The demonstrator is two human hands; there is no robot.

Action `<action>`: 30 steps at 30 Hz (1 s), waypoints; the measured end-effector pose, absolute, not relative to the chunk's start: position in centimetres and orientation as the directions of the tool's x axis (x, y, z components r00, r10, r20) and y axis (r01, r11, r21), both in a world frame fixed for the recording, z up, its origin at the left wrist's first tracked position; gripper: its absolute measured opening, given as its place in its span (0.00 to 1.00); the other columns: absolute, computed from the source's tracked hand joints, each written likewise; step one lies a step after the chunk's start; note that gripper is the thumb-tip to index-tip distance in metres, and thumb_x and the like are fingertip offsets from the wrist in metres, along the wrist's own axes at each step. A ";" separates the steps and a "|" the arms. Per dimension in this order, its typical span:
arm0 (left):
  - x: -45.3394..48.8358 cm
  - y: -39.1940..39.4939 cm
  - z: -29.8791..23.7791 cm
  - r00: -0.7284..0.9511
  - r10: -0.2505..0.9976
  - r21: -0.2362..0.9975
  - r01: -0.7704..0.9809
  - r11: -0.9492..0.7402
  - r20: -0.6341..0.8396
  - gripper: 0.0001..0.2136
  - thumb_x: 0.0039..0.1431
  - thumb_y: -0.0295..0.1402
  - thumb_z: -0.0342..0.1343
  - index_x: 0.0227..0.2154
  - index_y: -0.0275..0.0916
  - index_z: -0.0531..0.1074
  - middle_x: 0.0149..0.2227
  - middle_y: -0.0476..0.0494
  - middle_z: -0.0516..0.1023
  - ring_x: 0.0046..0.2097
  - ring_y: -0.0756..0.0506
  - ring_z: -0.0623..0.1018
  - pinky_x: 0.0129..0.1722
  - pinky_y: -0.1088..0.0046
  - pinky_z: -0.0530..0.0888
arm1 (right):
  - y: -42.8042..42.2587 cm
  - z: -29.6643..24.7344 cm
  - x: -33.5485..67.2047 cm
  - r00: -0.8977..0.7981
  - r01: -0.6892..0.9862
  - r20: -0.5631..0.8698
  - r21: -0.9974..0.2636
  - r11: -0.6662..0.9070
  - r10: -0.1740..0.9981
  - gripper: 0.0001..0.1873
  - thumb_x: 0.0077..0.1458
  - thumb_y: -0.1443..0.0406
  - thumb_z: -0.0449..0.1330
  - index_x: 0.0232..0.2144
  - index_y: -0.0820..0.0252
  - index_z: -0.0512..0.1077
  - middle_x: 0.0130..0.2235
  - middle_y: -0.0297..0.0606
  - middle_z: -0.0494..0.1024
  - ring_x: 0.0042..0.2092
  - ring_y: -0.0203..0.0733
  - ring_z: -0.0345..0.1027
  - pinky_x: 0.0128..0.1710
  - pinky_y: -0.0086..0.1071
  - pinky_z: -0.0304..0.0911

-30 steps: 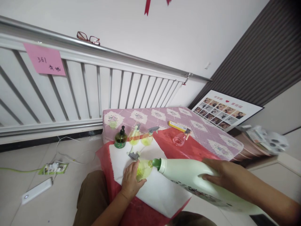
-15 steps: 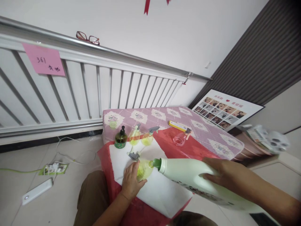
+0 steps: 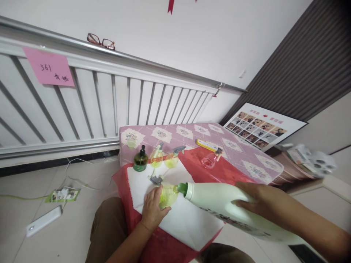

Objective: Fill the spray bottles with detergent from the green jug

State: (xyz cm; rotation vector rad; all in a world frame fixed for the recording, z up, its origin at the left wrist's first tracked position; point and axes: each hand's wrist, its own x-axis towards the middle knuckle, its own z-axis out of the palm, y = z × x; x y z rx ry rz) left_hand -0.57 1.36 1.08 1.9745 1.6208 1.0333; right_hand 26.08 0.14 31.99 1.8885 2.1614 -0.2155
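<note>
My left hand (image 3: 153, 208) is wrapped round a yellow-green spray bottle (image 3: 168, 197) that has its top off. In my right hand (image 3: 255, 201) is a big pale green jug (image 3: 216, 197), tilted nearly level. The jug's green spout (image 3: 182, 187) meets the mouth of the bottle. Whether liquid is flowing cannot be made out. A detached grey spray head (image 3: 156, 179) lies on the white paper (image 3: 194, 230), just beyond my left hand. Behind it stand two spray bottles, one with an orange band (image 3: 157, 157) and one with a grey trigger (image 3: 171, 160).
A dark green pump bottle (image 3: 140, 160) stands at the table's left side. A clear pink spray bottle (image 3: 208, 160) sits on the red cloth (image 3: 192, 164), near a yellow box (image 3: 207, 145). A radiator (image 3: 134, 102) runs behind the table. A power strip (image 3: 63, 195) lies on the floor.
The jug's body has tilted up slightly, its spout staying at the bottle's mouth. My left hand keeps its hold. The whole view has shifted a little.
</note>
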 end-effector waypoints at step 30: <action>-0.6 1.2 1.3 0.071 0.962 0.708 0.662 -0.244 0.266 0.38 0.45 0.35 0.63 0.61 0.43 0.55 0.58 0.39 0.68 0.58 0.36 0.68 0.58 0.54 0.64 | 0.1 32.0 26.2 -0.139 0.984 -0.267 0.067 0.163 0.954 0.12 0.54 0.55 0.56 0.35 0.53 0.73 0.35 0.38 0.82 0.36 0.51 0.76 0.34 0.37 0.64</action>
